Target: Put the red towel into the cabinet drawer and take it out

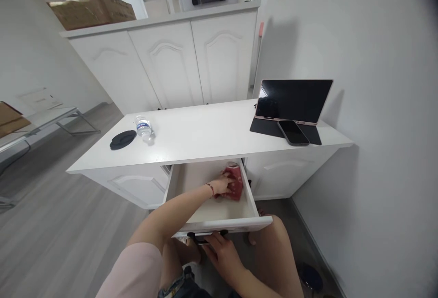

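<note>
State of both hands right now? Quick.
Left hand: fingers spread on the red item inside the open drawer; can't tell if gripping.
Right hand: fingers at the drawer handle; can't tell if closed around it.

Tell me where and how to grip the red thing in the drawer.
Best, I think, across the body of the red thing, from above: it lies in the open drawer, close to the drawer's right wall, which crowds a grip from that side. The left hand is on its left part.
</note>
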Demonstrator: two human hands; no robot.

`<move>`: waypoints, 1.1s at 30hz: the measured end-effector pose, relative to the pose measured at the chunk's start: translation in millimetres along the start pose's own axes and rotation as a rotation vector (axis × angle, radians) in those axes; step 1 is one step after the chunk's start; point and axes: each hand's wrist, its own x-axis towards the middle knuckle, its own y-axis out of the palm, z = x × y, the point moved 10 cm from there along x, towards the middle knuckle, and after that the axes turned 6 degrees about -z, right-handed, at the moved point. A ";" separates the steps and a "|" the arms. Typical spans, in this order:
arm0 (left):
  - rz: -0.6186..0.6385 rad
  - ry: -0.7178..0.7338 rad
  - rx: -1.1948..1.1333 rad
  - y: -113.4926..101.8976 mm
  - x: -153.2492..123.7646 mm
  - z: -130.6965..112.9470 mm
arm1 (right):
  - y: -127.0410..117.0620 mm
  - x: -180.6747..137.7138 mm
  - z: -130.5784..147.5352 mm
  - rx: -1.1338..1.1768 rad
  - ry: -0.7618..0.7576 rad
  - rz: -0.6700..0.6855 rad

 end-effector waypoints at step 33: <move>0.100 -0.139 0.175 12.4 -154.9 82.1 | -6.0 -1.9 3.6 -0.030 -0.030 -0.070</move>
